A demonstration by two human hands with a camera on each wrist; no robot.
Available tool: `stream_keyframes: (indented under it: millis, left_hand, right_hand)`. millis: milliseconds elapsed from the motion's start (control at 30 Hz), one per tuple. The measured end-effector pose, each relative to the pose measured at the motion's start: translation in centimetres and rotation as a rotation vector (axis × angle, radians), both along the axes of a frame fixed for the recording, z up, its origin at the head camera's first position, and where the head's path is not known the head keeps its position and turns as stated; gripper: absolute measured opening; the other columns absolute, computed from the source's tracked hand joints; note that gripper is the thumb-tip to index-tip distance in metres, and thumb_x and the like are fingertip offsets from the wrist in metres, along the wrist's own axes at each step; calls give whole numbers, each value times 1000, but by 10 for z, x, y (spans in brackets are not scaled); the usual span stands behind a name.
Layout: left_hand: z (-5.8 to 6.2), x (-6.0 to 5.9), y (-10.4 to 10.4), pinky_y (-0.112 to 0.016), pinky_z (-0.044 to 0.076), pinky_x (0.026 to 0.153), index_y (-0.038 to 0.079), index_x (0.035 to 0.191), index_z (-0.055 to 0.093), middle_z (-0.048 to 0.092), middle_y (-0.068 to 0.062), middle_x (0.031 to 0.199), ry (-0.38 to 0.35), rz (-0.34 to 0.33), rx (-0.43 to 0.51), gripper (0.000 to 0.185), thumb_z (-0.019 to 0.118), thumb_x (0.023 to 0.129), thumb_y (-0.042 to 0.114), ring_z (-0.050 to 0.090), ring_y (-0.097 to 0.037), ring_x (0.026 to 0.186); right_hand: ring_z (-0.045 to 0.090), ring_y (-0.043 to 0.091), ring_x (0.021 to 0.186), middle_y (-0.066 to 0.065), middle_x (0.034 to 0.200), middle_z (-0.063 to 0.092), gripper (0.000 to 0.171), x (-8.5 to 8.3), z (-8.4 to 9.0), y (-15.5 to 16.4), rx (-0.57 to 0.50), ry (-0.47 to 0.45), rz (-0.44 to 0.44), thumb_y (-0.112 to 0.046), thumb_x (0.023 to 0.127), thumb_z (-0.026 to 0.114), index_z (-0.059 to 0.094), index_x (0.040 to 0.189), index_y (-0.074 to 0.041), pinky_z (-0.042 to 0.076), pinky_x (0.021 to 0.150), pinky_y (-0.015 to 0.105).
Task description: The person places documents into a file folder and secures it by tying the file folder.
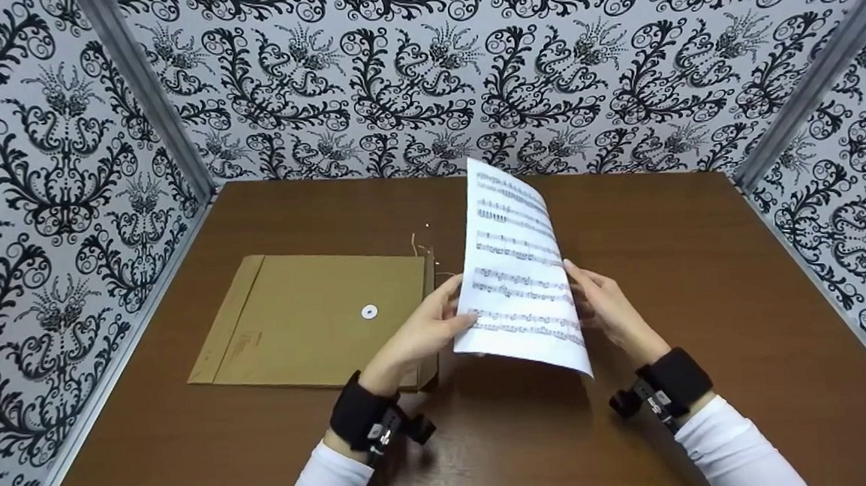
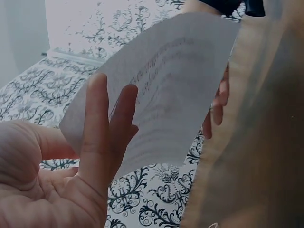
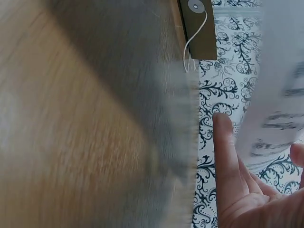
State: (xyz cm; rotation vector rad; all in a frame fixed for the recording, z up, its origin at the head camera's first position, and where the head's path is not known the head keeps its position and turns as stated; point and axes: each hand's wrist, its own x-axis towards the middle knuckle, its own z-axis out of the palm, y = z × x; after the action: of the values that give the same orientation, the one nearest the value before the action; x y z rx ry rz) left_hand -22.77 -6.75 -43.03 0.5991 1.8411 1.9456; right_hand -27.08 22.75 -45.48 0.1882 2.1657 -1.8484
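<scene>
One white sheet (image 1: 519,268) of printed music staves, held upright, slightly curled.

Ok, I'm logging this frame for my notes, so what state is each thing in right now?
Sheet of music: off the table, held upright between both hands, printed side toward the camera.
Left hand: fingers on the sheet's left edge, thumb pinching it.
Right hand: grip on the sheet's right edge.
Brown envelope: lying flat on the table, its string loose by the far corner.
</scene>
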Motion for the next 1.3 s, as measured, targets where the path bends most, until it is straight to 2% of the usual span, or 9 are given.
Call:
stream_keyframes:
  millis: [100, 200, 333, 567, 700, 900, 1167, 1300]
  left_hand:
    - [1, 0, -6, -29, 62, 85, 1, 160, 22, 54, -32, 144, -27, -14, 14, 63, 44, 101, -7, 71, -17, 106]
    - [1, -1, -11, -29, 61, 86, 1, 160, 22, 54, -33, 145, -46, -27, 28, 64, 43, 101, -8, 71, -16, 106]
    - [-1, -3, -17, -27, 60, 85, 2, 161, 21, 53, -34, 145, -51, -38, 22, 64, 43, 101, -7, 70, -16, 107]
    - [-7, -5, -25, -28, 61, 81, 1, 161, 19, 53, -36, 142, -80, -48, -20, 65, 42, 101, -7, 70, -14, 102]
    - [-5, -5, -27, -29, 63, 77, 1, 160, 18, 56, -37, 138, -105, -73, -42, 64, 42, 101, -5, 72, -15, 97]
    - [-2, -7, -32, -31, 63, 66, 5, 160, 22, 61, -36, 130, -173, -96, -75, 62, 42, 102, -6, 74, -17, 88]
    - [-3, -11, -41, -28, 63, 67, 3, 158, 23, 64, -32, 128, -201, -156, -145, 62, 45, 101, -6, 75, -19, 90]
    - [-2, -13, -45, -29, 63, 66, 4, 158, 25, 66, -32, 127, -214, -171, -206, 62, 46, 101, -5, 75, -18, 88]
  right_hand:
    - [74, 6, 83, 8, 125, 69, 83, -2, 1, 3, -45, -20, -5, -57, 102, 50, 29, 159, -1, 61, 75, 27]
    - [73, 7, 80, -6, 105, 68, 77, -4, 2, 6, -79, -30, -25, -52, 102, 55, 35, 155, -1, 62, 74, 26]
    - [71, 7, 79, -6, 99, 64, 67, -5, 3, 9, -87, -22, -42, -45, 101, 60, 39, 148, -2, 61, 72, 24]
    - [70, 7, 75, -9, 86, 69, 61, -5, 2, 15, -91, -8, -75, -35, 99, 67, 40, 143, -4, 58, 66, 22]
    - [70, 6, 73, -10, 83, 70, 54, -4, 2, 17, -96, -3, -86, -30, 98, 69, 43, 139, -5, 57, 66, 23]
    - [72, 7, 74, -9, 84, 73, 49, -3, 5, 18, -162, -13, -74, -26, 99, 68, 43, 137, -7, 59, 67, 22]
    - [73, 6, 73, -8, 83, 75, 46, -5, 5, 26, -203, -22, -81, -23, 99, 69, 46, 136, -9, 58, 64, 20]
    - [74, 7, 73, -8, 83, 75, 51, -5, 7, 31, -210, -28, -88, -22, 99, 69, 42, 140, -9, 59, 64, 20]
